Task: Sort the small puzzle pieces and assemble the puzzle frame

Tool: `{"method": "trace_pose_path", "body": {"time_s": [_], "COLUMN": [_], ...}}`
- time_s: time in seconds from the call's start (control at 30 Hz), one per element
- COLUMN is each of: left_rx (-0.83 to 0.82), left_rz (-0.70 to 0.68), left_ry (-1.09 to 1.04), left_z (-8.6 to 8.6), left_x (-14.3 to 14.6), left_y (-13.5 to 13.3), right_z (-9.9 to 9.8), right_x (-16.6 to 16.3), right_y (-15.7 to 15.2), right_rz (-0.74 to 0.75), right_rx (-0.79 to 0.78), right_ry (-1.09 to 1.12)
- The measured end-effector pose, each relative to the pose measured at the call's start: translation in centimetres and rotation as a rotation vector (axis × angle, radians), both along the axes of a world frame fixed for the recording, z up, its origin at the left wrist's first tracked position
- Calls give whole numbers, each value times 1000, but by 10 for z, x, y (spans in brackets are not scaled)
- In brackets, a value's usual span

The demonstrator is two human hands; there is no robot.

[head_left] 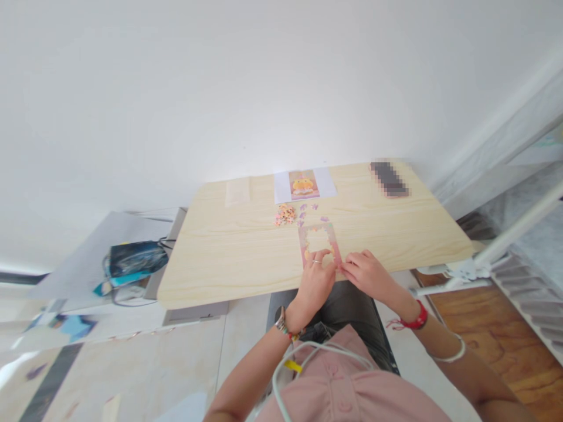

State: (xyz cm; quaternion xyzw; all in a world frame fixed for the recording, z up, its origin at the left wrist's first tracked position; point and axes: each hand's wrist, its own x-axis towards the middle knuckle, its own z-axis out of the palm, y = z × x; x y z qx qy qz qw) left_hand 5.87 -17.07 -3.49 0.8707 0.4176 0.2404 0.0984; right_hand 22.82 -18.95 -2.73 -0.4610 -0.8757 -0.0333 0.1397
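A small pink jigsaw frame point(317, 237) with an unfilled middle lies near the front edge of a light wooden table point(246, 258). My left hand point(315, 281) rests on the frame's near edge, fingers curled in a pinch over it. My right hand point(368, 273) lies beside the frame's right corner, fingertips pressed at its edge. What the fingers hold, if anything, is too small to see. A heap of loose orange pieces point(285, 214) and a few purple pieces point(304, 210) lie beyond the frame. A reference picture point(303, 184) on white paper sits at the back.
A blurred dark object point(389, 179) lies at the table's back right. A clear plastic sheet point(238, 191) sits at the back left. A dark bag point(134, 261) rests on a low surface left of the table. White metal rails point(505, 246) stand to the right.
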Motion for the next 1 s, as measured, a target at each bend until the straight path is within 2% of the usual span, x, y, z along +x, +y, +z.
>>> {"method": "trace_pose_path", "body": {"time_s": [0.5, 0.57, 0.67, 0.77, 0.87, 1.0], "left_rx": [-5, 4, 10, -14, -32, -54], "left_rz": [-38, -27, 116, 177, 185, 180], "left_ry": [45, 28, 21, 119, 213, 256], "left_z": [2, 3, 7, 10, 10, 6], "left_x": [-7, -18, -42, -62, -69, -64], "left_y": [-4, 4, 28, 56, 74, 80], "right_z": [1, 5, 10, 11, 7, -2], "right_x": [-1, 3, 12, 18, 19, 16], "right_y": [-4, 0, 16, 42, 66, 84], "right_rz": [1, 8, -20, -59, -57, -47], "right_rx": [-42, -73, -128, -192, -265, -291], "right_ry": [31, 66, 158, 226, 243, 200]}}
